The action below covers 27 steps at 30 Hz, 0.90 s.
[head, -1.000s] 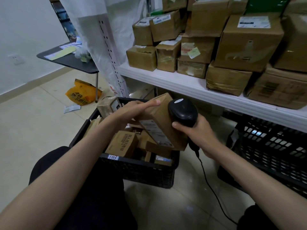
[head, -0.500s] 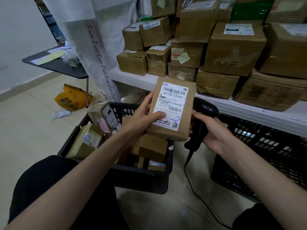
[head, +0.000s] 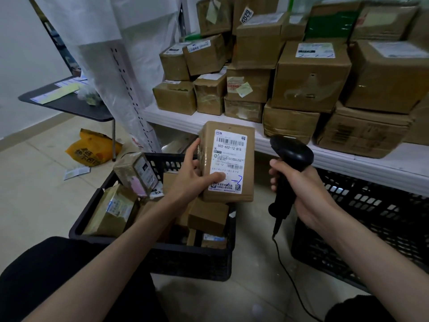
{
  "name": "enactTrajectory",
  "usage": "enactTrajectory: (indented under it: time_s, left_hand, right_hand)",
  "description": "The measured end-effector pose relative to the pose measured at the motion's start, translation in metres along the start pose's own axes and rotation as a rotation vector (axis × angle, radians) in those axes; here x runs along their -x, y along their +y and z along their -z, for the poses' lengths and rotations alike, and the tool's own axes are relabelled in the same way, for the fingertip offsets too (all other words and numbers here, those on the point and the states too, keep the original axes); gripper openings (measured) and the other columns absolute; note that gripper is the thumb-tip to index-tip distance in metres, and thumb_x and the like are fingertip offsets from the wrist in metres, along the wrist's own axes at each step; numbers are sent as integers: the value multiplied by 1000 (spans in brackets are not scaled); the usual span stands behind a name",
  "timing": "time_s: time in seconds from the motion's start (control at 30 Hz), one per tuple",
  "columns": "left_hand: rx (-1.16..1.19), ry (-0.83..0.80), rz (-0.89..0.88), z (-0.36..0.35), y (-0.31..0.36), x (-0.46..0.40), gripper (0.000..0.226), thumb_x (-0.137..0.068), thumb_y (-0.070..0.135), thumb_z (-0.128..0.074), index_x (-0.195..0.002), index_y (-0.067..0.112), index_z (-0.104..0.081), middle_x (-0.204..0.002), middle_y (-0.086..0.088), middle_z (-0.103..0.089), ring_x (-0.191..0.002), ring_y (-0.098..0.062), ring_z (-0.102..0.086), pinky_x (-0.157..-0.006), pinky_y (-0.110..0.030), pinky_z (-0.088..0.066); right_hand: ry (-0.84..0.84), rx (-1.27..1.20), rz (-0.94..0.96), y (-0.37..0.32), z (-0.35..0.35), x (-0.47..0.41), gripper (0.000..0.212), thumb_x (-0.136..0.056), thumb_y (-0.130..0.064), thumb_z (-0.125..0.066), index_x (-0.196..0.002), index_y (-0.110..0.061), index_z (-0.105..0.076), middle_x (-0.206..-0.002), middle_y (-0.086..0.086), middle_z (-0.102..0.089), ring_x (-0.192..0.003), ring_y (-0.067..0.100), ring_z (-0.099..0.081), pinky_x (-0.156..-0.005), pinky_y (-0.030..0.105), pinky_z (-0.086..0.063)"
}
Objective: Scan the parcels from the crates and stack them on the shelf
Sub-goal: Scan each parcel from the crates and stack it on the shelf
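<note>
Compared with half a second earlier, the scanner [head: 289, 168] has drawn away from the parcel [head: 228, 161], so that a clear gap now separates the two, and the scanner's rounded head tilts up and left toward the parcel's label; the parcel stays upright, label facing the camera. The left hand [head: 193, 176] grips the parcel from its left side, fingers curled round the edge and the thumb pressed flat on the lower part of the white label. The right hand [head: 301, 191] is wrapped round the scanner's black plastic handle, from which a thin cord hangs to the floor. The parcel is a rectangular cardboard box bound in glossy clear tape, held above the near black plastic crate [head: 148, 249], whose latticed walls enclose further small cardboard parcels. A second black crate [head: 371, 219] stands to the right. Behind, the white shelf [head: 362, 159] carries stacked brown cardboard boxes, several creased and taped.
</note>
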<state>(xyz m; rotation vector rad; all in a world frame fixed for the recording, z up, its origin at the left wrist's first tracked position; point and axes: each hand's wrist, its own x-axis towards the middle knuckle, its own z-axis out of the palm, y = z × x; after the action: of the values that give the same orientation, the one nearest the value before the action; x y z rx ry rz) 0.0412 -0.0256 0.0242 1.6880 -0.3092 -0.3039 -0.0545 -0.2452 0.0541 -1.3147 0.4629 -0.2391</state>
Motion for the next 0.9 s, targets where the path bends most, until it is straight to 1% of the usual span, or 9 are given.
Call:
enactTrajectory:
  time_s: [0.07,0.1,0.17,0.23,0.3,0.47,0.67,0.8,0.9]
  left_hand:
    - [-51,39,-29,0,-7,-2,107,-79,14,-87,-156,44,-20,-132,-3,-58,-120,-22,-64,-92,-37,-60]
    - [-73,55,-37,-1,-10,-2,108,-76,20,-90,-154,48,-21,-135,-2,-57,-123,-23,-62,-96,-41,-59]
    - [-97,80,-48,-1,-14,-2,111,-69,32,-93,-151,54,-22,-140,-3,-53,-127,-25,-59,-99,-48,-57]
    - [-115,105,-63,-2,-16,-1,113,-62,42,-93,-150,54,-24,-143,-5,-51,-128,-25,-58,-98,-50,-57]
    - [-138,121,-76,-3,-18,-1,117,-58,47,-92,-152,52,-22,-145,-7,-48,-129,-24,-56,-98,-50,-57]
    - [-178,128,-90,-3,-21,0,120,-57,50,-91,-153,53,-20,-148,-7,-42,-132,-23,-52,-98,-53,-57]
    - [-197,120,-99,-2,-19,2,120,-57,50,-88,-155,47,-19,-148,-5,-42,-131,-20,-52,-97,-52,-58]
    - [-210,125,-103,-1,-20,2,118,-62,46,-89,-155,48,-18,-148,-5,-43,-131,-22,-52,-99,-55,-55]
    - [-200,128,-98,-1,-20,1,120,-58,52,-88,-154,52,-17,-149,-5,-41,-133,-24,-51,-100,-56,-54]
  right_hand:
    - [-66,30,-12,-7,0,11,10,-95,-16,-69,-100,-8,-69,-76,4,-62,-63,13,-54,-60,27,-47]
    - [-108,51,-23,-10,1,15,8,-95,-17,-69,-97,-10,-69,-75,4,-61,-61,13,-53,-59,26,-47]
    - [-196,80,-51,-14,1,25,9,-95,-19,-69,-93,-11,-68,-75,5,-61,-60,13,-53,-58,26,-48]
    - [-283,81,-73,-16,0,33,13,-95,-19,-68,-86,-10,-66,-75,8,-60,-59,13,-52,-56,26,-47]
    - [-338,76,-97,-17,0,38,16,-94,-19,-69,-82,-9,-65,-74,9,-59,-58,14,-52,-56,27,-46]
    - [-364,40,-141,-20,1,38,19,-94,-18,-69,-79,-8,-63,-72,9,-57,-57,13,-51,-53,26,-45]
    - [-375,19,-138,-24,1,39,19,-96,-16,-67,-78,-10,-63,-71,7,-56,-56,13,-50,-52,25,-44]
    - [-389,8,-147,-24,1,40,18,-95,-16,-67,-78,-11,-63,-71,7,-56,-56,13,-50,-52,25,-43]
    - [-390,2,-145,-24,0,40,20,-96,-15,-66,-77,-10,-61,-70,7,-55,-55,12,-49,-50,24,-43]
